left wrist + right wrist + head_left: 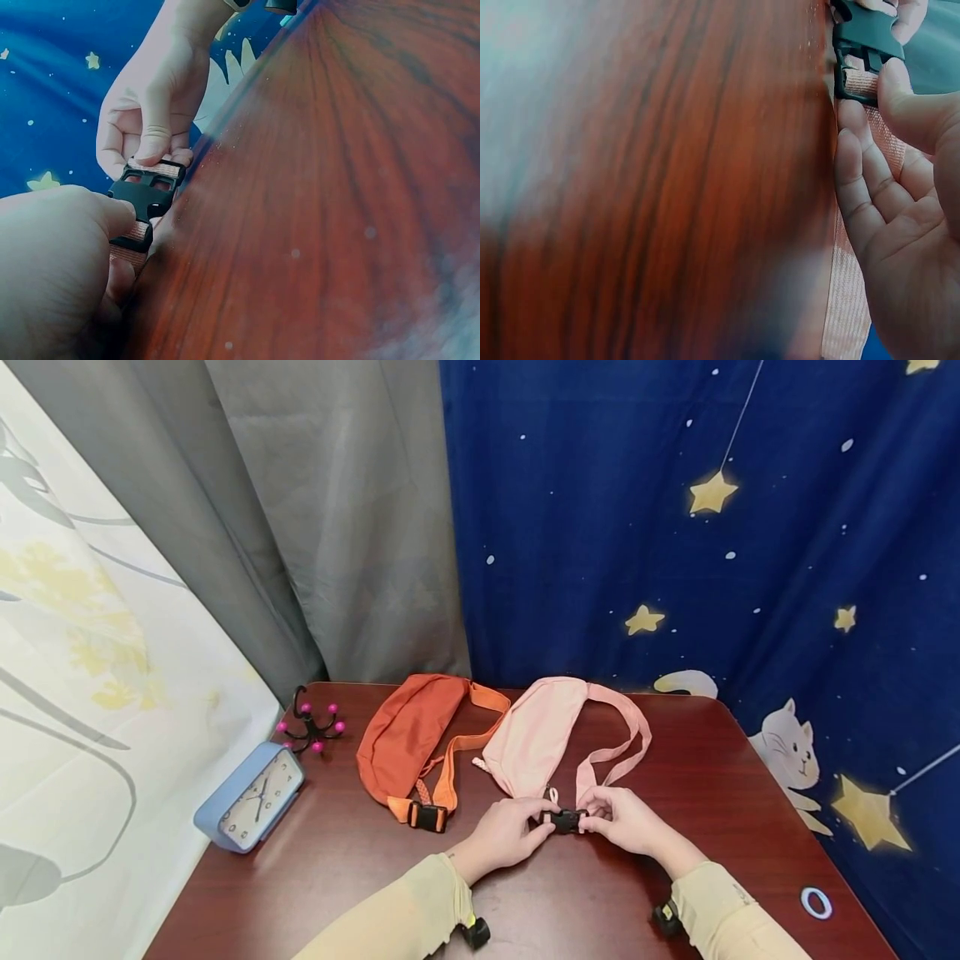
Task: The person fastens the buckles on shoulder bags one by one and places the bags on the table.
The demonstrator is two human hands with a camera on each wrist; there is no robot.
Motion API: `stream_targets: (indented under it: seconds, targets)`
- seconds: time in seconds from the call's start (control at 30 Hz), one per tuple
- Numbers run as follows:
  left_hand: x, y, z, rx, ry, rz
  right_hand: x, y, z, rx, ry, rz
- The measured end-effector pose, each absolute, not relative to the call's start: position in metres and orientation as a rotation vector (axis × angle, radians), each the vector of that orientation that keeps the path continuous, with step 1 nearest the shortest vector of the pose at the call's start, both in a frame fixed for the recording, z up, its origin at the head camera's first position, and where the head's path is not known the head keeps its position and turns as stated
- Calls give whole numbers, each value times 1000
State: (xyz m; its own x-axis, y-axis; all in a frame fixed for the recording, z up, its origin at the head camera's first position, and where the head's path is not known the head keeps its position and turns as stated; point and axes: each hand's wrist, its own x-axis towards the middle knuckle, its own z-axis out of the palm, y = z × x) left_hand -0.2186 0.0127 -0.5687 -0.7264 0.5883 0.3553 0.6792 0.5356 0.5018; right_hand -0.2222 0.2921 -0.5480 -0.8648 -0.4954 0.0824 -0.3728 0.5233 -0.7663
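A pink waist bag (536,735) lies on the table, its strap (637,727) looping to the right. Both hands meet at its black side-release buckle (564,821), whose two halves sit joined in the wrist views. My left hand (506,832) pinches the buckle's left end between thumb and fingers. On the other end, my right hand (624,821) pinches the buckle where the pink webbing (862,81) threads through it. An orange-red waist bag (412,735) lies left of the pink one, with its own black buckle (428,817) fastened.
A blue clock (251,797) stands at the table's left edge. Behind it is a black hook rack (311,727) with pink knobs. A light blue ring (816,903) lies near the right edge. Curtains (360,527) hang behind the table (697,760).
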Motion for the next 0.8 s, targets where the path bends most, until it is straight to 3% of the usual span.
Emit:
stream_targets:
  seconds: [0.8]
  targets:
    - [-217, 13, -568, -1090, -2623, -953, -221, 279, -555, -768, 2601, -1341]
